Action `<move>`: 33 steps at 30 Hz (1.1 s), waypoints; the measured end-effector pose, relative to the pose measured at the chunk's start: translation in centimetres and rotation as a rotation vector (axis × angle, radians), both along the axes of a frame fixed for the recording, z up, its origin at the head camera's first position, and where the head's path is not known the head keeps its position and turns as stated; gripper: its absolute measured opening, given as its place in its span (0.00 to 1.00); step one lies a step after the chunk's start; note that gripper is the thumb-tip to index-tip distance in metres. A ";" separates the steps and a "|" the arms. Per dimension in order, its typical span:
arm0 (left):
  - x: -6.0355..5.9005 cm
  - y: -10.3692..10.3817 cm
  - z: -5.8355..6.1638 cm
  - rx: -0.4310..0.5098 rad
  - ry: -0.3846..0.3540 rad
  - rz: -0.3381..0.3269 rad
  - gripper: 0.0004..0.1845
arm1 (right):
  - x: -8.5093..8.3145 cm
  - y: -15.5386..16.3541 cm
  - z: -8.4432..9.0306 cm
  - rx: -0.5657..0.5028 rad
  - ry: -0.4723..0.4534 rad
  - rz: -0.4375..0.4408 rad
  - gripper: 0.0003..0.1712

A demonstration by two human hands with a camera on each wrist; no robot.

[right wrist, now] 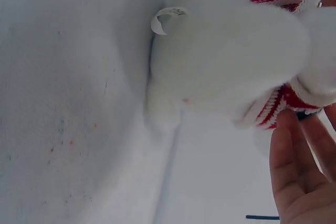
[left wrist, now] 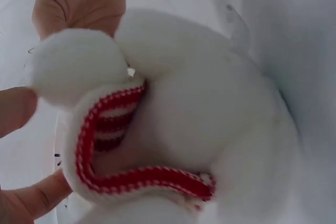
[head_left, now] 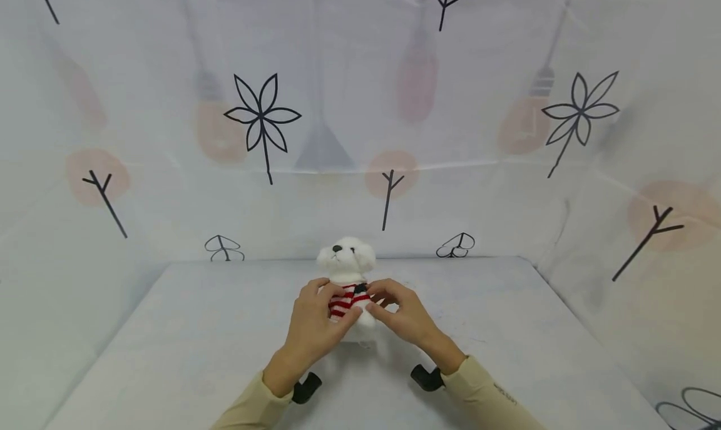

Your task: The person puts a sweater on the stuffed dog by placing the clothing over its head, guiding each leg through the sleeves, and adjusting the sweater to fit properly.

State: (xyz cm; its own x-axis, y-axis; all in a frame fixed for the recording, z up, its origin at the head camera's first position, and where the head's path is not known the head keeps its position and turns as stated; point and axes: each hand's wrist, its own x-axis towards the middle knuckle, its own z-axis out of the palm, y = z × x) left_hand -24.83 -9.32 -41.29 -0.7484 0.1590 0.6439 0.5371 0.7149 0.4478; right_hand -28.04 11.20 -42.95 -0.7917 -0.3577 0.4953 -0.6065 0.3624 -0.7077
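Note:
A white plush dog (head_left: 345,264) sits upright on the white surface, dressed in a red-and-white striped knit vest (head_left: 341,305). My left hand (head_left: 315,322) holds the vest's front from the left, its thumb low over the dog's belly. On the other side, my right hand (head_left: 402,311) pinches the vest beside a small dark patch (head_left: 360,288). Up close in the left wrist view, the vest's red-trimmed edge (left wrist: 149,175) gapes away from the white body. A white loop tag (right wrist: 169,18) sticks out from the plush in the right wrist view.
A white tabletop (head_left: 225,330) spreads around the dog. Behind and beside it hangs a white cloth (head_left: 338,204) printed with line-drawn plants and pale lamps. Black curved pieces (head_left: 306,388) sit at both wrists, near the beige sleeves (head_left: 256,405).

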 end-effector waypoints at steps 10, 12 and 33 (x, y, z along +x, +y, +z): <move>0.6 -0.4 0.8 -0.025 -0.119 0.040 0.19 | 0.0 -0.6 -0.6 -0.001 0.004 0.006 0.16; 0.7 -0.5 1.0 -0.027 -0.148 0.025 0.19 | -0.2 -0.6 -0.7 -0.016 -0.085 -0.016 0.18; -0.9 -0.4 -0.3 0.202 0.010 -0.134 0.14 | 0.9 -1.1 0.8 -0.161 -0.195 -0.096 0.15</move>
